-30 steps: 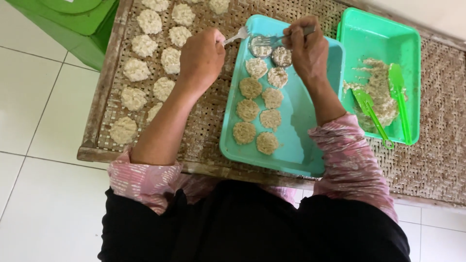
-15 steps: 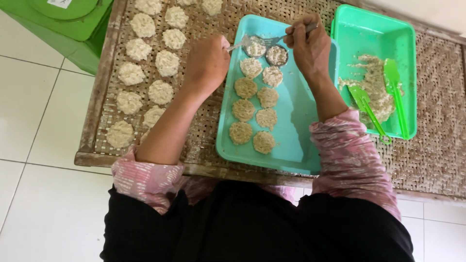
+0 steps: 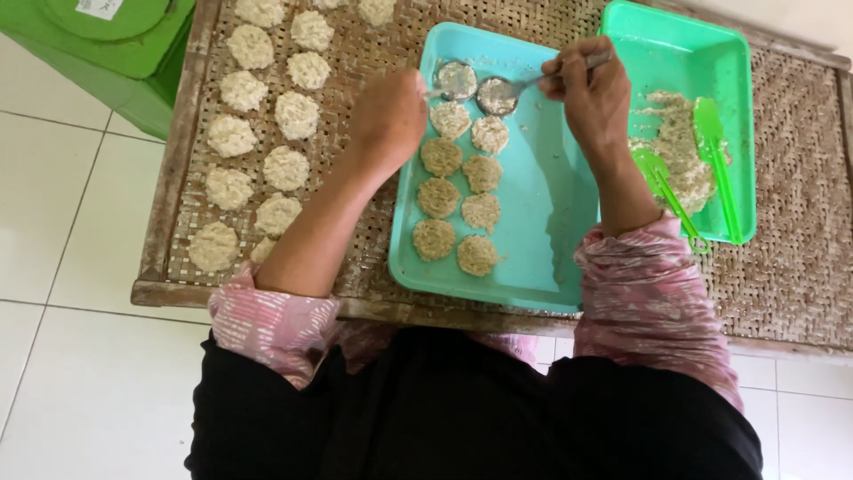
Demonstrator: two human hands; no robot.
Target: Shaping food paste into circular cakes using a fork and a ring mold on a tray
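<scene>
My right hand [image 3: 591, 93] pinches a spoon [image 3: 524, 87]; my left hand [image 3: 388, 120], fingers curled, holds a ring [image 3: 456, 80]. Both hover over the teal tray [image 3: 533, 240] on a woven mat [image 3: 791, 267].

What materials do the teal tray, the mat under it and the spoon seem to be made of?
Teal tray: probably plastic, smooth with a soft sheen and moulded rounded corners.
Mat: woven bamboo or similar plant strips, matt with a visible weave, in a wooden frame.
Spoon: likely metal, grey and reflective.
</scene>
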